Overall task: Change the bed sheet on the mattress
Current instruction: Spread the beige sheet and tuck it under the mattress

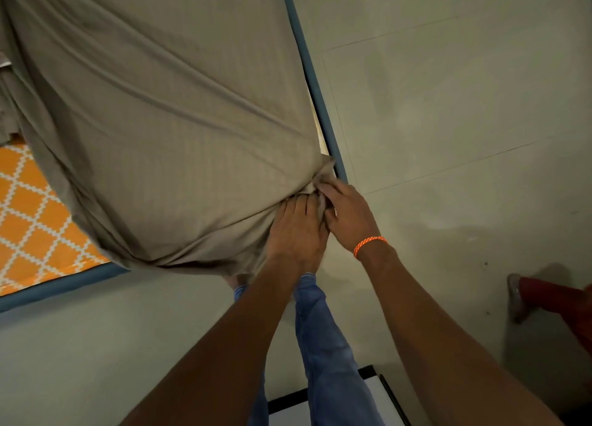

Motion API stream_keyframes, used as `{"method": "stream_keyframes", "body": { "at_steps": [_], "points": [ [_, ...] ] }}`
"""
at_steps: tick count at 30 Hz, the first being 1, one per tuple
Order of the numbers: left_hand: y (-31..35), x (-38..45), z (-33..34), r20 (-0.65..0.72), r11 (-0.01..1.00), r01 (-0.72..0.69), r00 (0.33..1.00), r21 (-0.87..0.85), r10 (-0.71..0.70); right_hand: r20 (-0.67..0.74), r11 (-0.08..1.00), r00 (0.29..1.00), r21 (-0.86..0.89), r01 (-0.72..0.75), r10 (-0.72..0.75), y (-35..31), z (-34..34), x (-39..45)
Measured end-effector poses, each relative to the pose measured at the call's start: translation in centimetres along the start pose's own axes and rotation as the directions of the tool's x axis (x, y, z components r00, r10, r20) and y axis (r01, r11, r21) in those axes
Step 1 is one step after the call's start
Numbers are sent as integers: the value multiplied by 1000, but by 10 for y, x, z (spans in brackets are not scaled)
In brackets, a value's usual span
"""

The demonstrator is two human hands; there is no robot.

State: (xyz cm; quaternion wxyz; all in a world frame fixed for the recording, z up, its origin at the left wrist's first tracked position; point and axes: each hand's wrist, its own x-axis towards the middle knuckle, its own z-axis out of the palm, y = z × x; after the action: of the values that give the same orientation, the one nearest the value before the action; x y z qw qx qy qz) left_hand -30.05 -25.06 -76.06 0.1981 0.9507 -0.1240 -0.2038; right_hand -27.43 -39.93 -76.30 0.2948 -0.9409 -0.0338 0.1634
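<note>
While the orange patterned mattress (28, 214) shows bare at the far left, the grey sheet (160, 121) covers the rest of it and hangs over the near edge, so the step in hand looks like fitting one corner of the sheet. Blue piping (57, 286) marks the mattress edge at lower left and again along the right side.

At the near right corner, the left hand (296, 230) lies on the gathered cloth with its fingers curled into a bunch of it. The right hand (347, 215), with an orange thread band (370, 245) at the wrist, sits just beside and touching it, fingertips pressed into the same bunch. The two hands are close together, both gripping the sheet at that corner. Whether the cloth is being tucked under or knotted cannot be told.

The next move likely calls for pulling the bunch tight round the corner and pushing it under the mattress, then going to the bare left side.

The sheet is thin and soft, with a faint woven stripe; long diagonal creases run from upper left down to the gripped corner, showing it is under pull.

Below stand the person's jeans (323, 345) on a pale floor (448, 105); a red-clad foot (544, 297) shows at far right.
</note>
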Motion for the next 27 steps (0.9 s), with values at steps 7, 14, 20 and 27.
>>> {"method": "stream_keyframes", "body": {
  "at_steps": [7, 14, 20, 27],
  "points": [
    [-10, 52, -16, 417, 969, 217, 896, -119, -150, 432, 976, 883, -189, -111, 184, -13, -26, 49],
    [1, -15, -35, -100, 950, 295, 947, -106, -305, 534, 959, 835, -282, 32, 130, -46, -10, 66],
    [-8, -58, -17, -212, 914, 400, 890, -63, -404, 489, 991, 863, -99, -91, 128, -37, 11, 56],
    [-62, 4, -35, 195, 962, 271, 943, 14, -268, 20, 976, 995, 191, -104, 102, -45, 16, 8]
  ]
}}
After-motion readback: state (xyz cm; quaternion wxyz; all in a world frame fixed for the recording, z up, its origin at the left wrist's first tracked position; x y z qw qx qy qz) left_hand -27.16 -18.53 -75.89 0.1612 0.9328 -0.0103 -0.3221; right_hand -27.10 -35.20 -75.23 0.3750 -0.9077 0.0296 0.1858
